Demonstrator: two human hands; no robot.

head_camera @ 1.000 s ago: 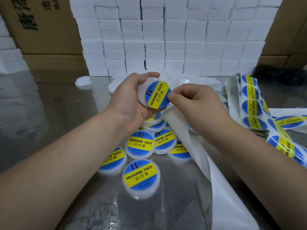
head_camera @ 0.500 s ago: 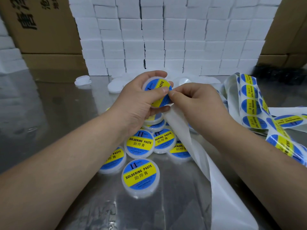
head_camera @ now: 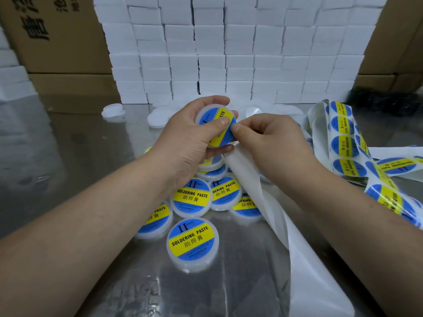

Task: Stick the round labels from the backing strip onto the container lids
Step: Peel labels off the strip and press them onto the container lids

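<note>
My left hand grips a round white lid above the table, its thumb pressing across the blue and yellow label on the lid. My right hand is curled beside it, thumb tip touching the label's right edge, and holds the empty white backing strip, which trails down toward me. Below my hands lie several labelled lids in a heap. The strip with unused round labels loops at the right.
A shiny metal table carries everything. Plain white lids lie behind my hands. A wall of stacked white boxes stands at the back, flanked by brown cartons.
My left thumb has come over the label and slid across it, and the lid has turned and tilted in my left hand. My right hand stayed by the label's edge.
</note>
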